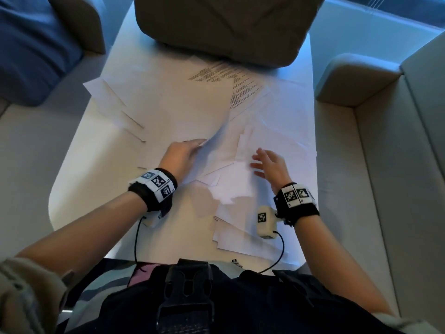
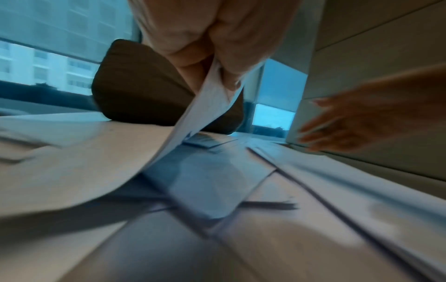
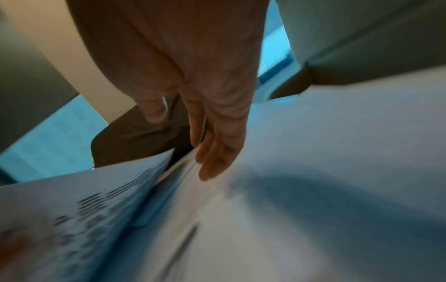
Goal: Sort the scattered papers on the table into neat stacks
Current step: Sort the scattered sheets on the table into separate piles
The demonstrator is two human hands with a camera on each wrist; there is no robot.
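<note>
Several white paper sheets [image 1: 277, 131] lie scattered and overlapping across the white table [image 1: 79, 165]. My left hand [image 1: 186, 150] pinches the near corner of one large sheet [image 1: 192, 109] and lifts it; in the left wrist view the thumb and fingers [image 2: 231, 76] clamp that curling sheet [image 2: 96, 162]. My right hand [image 1: 267, 162] hovers just above the papers on the right with fingers straight and spread, holding nothing. In the right wrist view the straight fingers [image 3: 214, 152] point down at a sheet [image 3: 313, 152]. A printed sheet [image 1: 231, 80] lies further back.
A brown cushion [image 1: 224, 27] sits on the far end of the table. A beige sofa arm [image 1: 356, 80] borders the right side, and a blue cushion [image 1: 31, 44] lies at far left. More sheets [image 1: 240, 237] overlap near the front edge.
</note>
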